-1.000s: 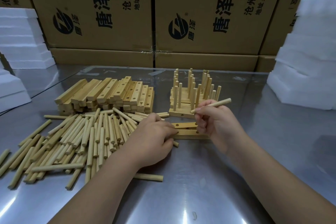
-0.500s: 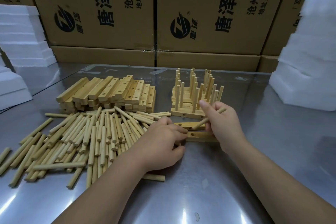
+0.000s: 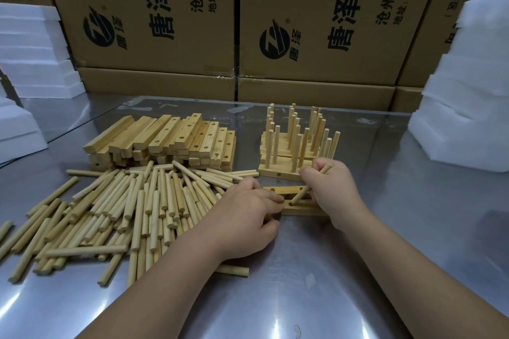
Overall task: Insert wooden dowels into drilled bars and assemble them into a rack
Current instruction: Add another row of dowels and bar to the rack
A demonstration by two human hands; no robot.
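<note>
Gripping dowel [image 3: 298,197] tipped into bar [image 3: 305,211] hole, right fingers [image 3: 312,173]; left fingers [image 3: 265,196] clasping bar.

Pale yellow dowels [image 3: 143,201] and honey-tan drilled bars [image 3: 170,137] lie on a reflective grey bench [image 3: 413,228]. Brown cartons [image 3: 316,16] with black lettering fill the upper frame; white foam blocks [image 3: 468,107] flank both edges.

Open tabletop [image 3: 440,201] front and right, loose dowels [image 3: 132,206] crowding left, pegged bars [image 3: 278,171] upright behind
</note>
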